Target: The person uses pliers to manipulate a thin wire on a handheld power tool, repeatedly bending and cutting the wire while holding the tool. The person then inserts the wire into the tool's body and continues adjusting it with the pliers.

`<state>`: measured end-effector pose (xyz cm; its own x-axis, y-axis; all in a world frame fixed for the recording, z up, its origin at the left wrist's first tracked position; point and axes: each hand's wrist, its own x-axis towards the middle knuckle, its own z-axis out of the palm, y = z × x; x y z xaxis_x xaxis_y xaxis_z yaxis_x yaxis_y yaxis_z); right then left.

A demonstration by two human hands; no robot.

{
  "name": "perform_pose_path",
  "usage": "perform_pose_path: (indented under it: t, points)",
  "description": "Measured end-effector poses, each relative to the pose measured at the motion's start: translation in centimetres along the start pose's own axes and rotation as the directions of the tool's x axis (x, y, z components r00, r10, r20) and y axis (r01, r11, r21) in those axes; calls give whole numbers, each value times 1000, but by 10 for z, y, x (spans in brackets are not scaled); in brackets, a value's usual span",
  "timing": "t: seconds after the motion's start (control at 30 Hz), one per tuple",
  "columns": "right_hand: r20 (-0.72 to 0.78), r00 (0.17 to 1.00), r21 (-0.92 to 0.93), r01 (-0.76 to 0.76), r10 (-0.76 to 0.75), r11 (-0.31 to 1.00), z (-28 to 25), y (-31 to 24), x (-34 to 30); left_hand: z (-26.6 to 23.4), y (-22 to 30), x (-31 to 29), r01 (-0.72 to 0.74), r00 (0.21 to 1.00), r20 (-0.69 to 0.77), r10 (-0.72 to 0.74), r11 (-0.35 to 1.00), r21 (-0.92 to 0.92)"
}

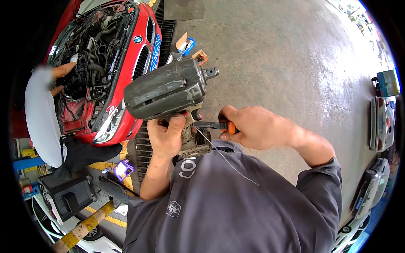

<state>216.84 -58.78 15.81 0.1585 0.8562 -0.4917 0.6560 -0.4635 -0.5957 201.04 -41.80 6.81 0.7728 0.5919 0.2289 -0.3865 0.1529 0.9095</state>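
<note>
A worn dark grey impact wrench is held up in front of my chest, its square drive pointing right. My left hand is closed around its handle, with the thumb lying up under the motor housing. In my right hand is a pair of pliers with an orange grip. The dark jaws reach left to the wrench's handle; what they pinch there is too small to make out. From that spot a thin pale wire or strip hangs down to the right across my grey shirt.
At the left stands a red car with its engine bay open, and another person leans into it. Small open boxes lie on the floor beyond the wrench. A purple bottle and a black cart are at lower left.
</note>
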Motion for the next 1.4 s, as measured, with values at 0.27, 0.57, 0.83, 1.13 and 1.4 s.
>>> perform_pose_path:
  t: [0.27,0.57,0.83,1.13,1.4]
  points:
    - [319,945,149,-130,77,980,-19,-6,6,-8,-2,-1,63,995,83,-60,997,-34]
    - [551,711,825,-382,-437,417,42,63,24,2,-19,22,181,947,293,-133,973,-144]
    - [387,680,892,-447,-623,66,85,76,27,-1,-27,24,248,938,271,-216,964,-91]
    - [-302,946,926,321,119,-197,29,102,-8,-4,-31,37,260,966,-8,-260,965,-20]
    - [-149,941,988,152,305,14,74,115,-26,31,-22,47,305,952,73,-297,926,-220]
